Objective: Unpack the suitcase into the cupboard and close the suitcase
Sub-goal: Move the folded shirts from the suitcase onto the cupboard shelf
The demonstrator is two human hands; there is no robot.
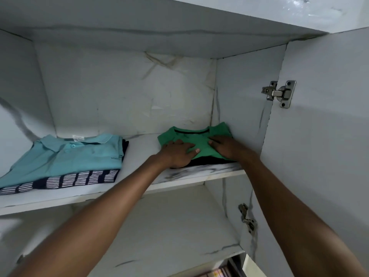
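Both arms reach up into an open white cupboard (127, 92) with a marbled lining. On its upper shelf (199, 174), at the right end and close against the right side wall, lies a folded green shirt (199, 137) with a dark trim at the collar. It sits on top of a dark folded garment (207, 161), of which only the near edge shows.

The left hand (176, 153) lies palm down on the left near part of the green shirt, fingers spread and nearly straight, the thumb stretched out across the cloth; its heel hangs over the dark garment's near edge. The right hand (227, 147) rests flat on the right near part of the same shirt, fingers extended toward the left hand. Neither hand is curled round anything; both press on the cloth with relaxed, wide fingers.

At the left end of the same shelf, well apart from the green shirt, is another pile: a folded teal polo shirt (65, 156) on top, a navy and white striped garment (65, 181) beneath it, and a dark piece showing at the far right edge of the pile.

The cupboard door (323, 136) stands open on the right, carried by two metal hinges, an upper hinge (279, 93) and a lower hinge (247, 218). The lower shelf (169, 236) shows below the arms. The suitcase is outside the view.
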